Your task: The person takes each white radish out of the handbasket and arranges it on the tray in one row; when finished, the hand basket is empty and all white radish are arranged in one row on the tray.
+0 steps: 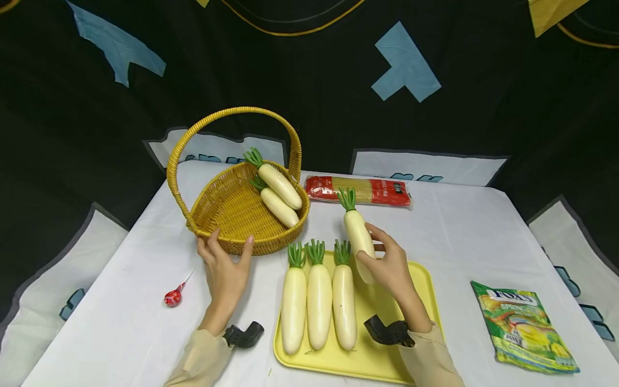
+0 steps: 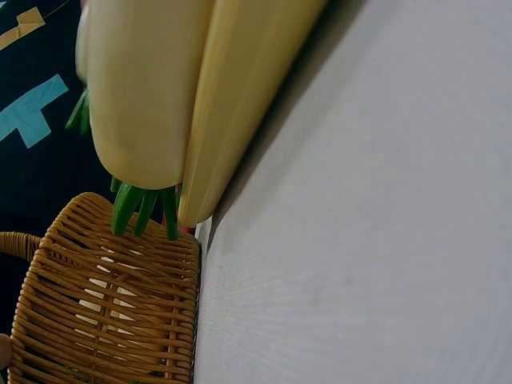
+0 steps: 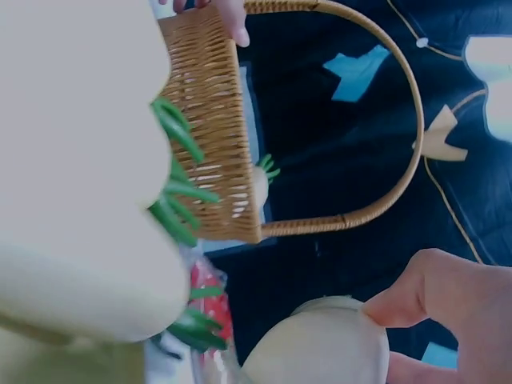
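Note:
My right hand (image 1: 389, 266) grips a white radish (image 1: 359, 234) with green stalks between thumb and fingers, over the yellow tray (image 1: 423, 274). In the right wrist view the held radish (image 3: 320, 348) shows end-on below the thumb. Three more white radishes (image 1: 319, 306) lie side by side on the tray, stalks toward the back. My left hand (image 1: 226, 274) holds the near rim of a wicker basket (image 1: 232, 207), its fingertips and thumb at the edge. Two radishes (image 1: 279, 186) rest inside the basket on its right side.
A red packet of noodles (image 1: 360, 191) lies behind the tray. To the right is a green Fox's packet (image 1: 524, 328). A red lollipop (image 1: 174, 296) lies left of my left hand. The tall arched handle (image 1: 232, 110) stands over the basket; a dark curtain hangs behind the table.

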`<state>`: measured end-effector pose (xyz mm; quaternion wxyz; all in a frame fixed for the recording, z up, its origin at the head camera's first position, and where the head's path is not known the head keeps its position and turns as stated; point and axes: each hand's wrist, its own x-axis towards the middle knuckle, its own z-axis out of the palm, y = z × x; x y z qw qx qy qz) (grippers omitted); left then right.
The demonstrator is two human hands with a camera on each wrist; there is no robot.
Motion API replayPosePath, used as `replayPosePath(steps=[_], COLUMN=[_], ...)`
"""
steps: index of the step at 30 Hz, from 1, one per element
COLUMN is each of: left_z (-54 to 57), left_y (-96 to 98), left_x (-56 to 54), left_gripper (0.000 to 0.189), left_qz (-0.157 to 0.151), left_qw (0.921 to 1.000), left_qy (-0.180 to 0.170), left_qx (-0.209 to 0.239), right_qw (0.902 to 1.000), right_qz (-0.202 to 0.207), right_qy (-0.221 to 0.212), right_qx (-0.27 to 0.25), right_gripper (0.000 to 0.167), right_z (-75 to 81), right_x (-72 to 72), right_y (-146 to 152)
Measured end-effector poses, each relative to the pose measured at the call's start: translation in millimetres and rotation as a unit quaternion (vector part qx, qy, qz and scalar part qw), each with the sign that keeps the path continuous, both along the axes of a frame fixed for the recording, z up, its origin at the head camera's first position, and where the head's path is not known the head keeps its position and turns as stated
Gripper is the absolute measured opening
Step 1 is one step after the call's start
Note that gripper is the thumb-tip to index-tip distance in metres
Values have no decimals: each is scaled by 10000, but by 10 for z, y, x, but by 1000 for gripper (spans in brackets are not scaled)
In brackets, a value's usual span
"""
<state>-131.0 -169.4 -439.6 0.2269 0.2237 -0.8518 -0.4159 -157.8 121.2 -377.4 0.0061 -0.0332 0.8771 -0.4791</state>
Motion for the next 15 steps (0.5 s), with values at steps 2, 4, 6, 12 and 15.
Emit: replayPosePath(steps=[2,4,6,12,15], left_z=[0,-2,-4,-9,-5], left_y=[-7,-11,-11,-7,-4], left_x=[-1,-3,-4,-1,-5], left_gripper=[81,81,81,80,80], left_qz=[11,27,23,30,28], left_qw=[10000,10000,10000,10000,10000], left_qy=[9,18,30,31,32], left_qx=[-4,-6,-4,-36,-39], right_qw=[10000,9998,9996,9981,9973], right_qz=[-76,-151,-222,-404,-475], right_qy=[-58,-112,-138,-395,-481], right_qx=[7,19,53,234,302], right_gripper=[59,58,57,56,56], right_z=[-50,-101,-143,-287,-356], right_x=[55,116,189,413,490], right_y=[44,80,111,158,162])
